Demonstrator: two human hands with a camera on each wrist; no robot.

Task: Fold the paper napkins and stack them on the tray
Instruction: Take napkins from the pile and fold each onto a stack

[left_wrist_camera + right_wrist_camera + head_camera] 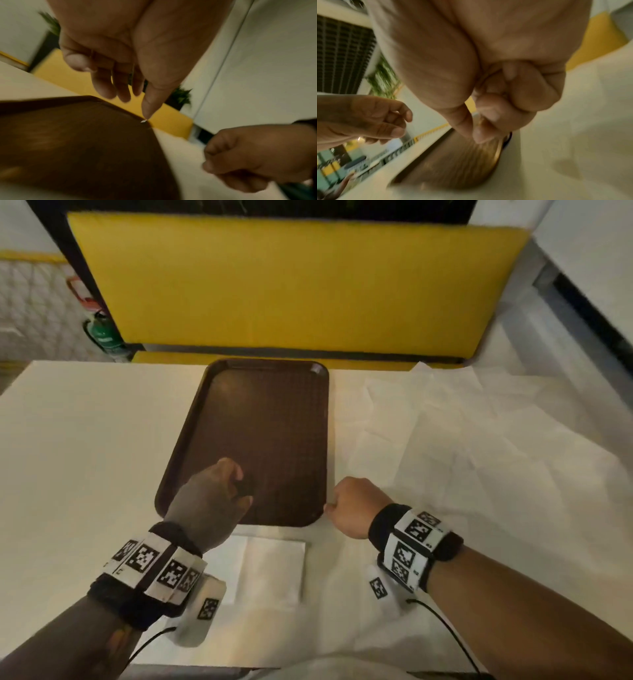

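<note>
We see a brown tray (260,419) lying flat on the white tabletop (85,440). Nothing lies on the tray.

Our left hand (212,501) hangs over the near end of the tray. Its fingers (104,86) point down and hang loose, a little apart. It holds nothing.

Our right hand (356,505) is just beside the near right corner of the tray. Its fingers (522,92) are curled in tight, like a fist. The thumb sits against the first finger, and the picture is too blurry for us to tell if something small is pinched there.

A folded napkin (270,566) lies flat on the tabletop, just in front of the near edge of the tray, between our two wrists. Open napkins (462,446) are spread out to the right of the tray. They are big, white and crinkled, and they lie over each other. One more sheet reaches under our right arm.

Behind the tabletop stands a yellow bench back (291,285).
</note>
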